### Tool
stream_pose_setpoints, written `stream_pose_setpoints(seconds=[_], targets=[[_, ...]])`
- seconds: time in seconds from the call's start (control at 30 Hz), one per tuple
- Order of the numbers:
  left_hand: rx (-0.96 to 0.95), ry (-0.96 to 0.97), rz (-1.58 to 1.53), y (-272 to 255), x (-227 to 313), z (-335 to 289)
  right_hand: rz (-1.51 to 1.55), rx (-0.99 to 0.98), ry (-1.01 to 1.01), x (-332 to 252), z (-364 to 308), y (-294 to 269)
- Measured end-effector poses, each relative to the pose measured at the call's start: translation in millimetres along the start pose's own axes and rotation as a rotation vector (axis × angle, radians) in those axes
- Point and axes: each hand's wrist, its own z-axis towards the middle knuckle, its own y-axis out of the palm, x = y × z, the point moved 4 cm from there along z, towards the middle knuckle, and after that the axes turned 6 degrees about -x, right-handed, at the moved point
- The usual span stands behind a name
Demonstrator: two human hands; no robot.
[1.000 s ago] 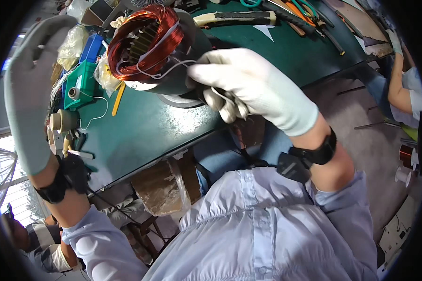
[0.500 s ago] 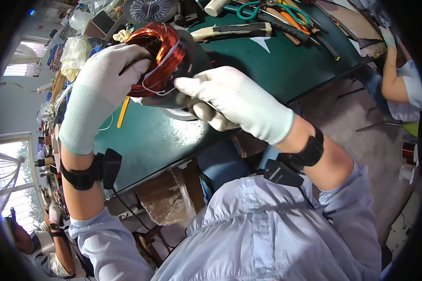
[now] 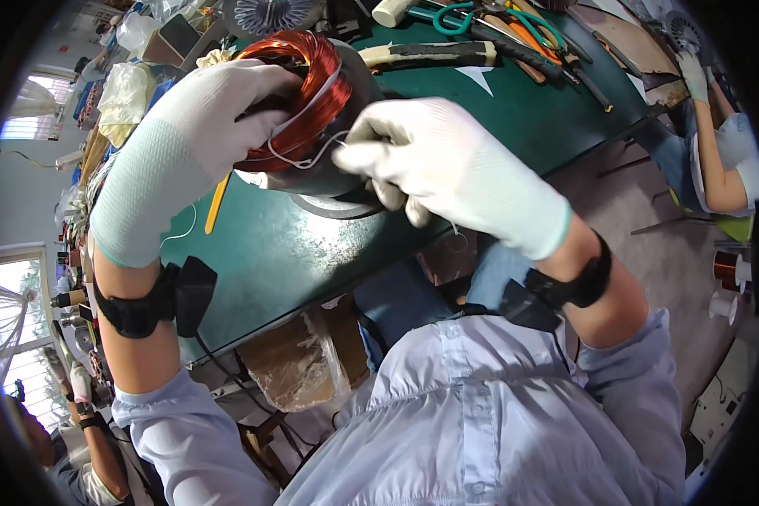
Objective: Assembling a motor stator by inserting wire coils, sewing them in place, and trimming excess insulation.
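A motor stator (image 3: 361,88) with a dark, round housing rests on the green table, and a thick ring of copper winding (image 3: 333,99) bulges from its near left end. My left hand (image 3: 223,110), in a white glove, curls its fingers over the winding's inner edge and grips it. A thin white cord (image 3: 299,162) runs along the lower part of the winding towards my right hand (image 3: 426,156). That hand, also gloved, stands beside the stator with thumb and forefinger pinched on the cord. Its other fingers are bent. The stator's bore is mostly hidden behind my left hand.
Pliers (image 3: 455,17), scissors and other hand tools lie at the table's (image 3: 261,253) back. A taped bar (image 3: 430,56) lies behind the stator, and a yellow stick (image 3: 218,202) lies near my left wrist. Co-workers are at far right and lower left.
My right hand has drawn away to the right from the winding, and more of the white cord shows between them. My left hand has shifted slightly up on the winding.
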Motion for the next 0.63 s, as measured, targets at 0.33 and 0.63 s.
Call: stream_pose_setpoints(seconds=[0.33, 0.63], targets=[[0.634, 0.284, 0.467, -83.5, 54.0, -77.5, 0.904, -0.457, -0.436, 5.2, -36.8, -6.9], [0.485, 0.064, 0.187, 21.2, 69.0, -18.4, 0.085, 0.887, -0.539, 237.4, -443.1, -250.5]])
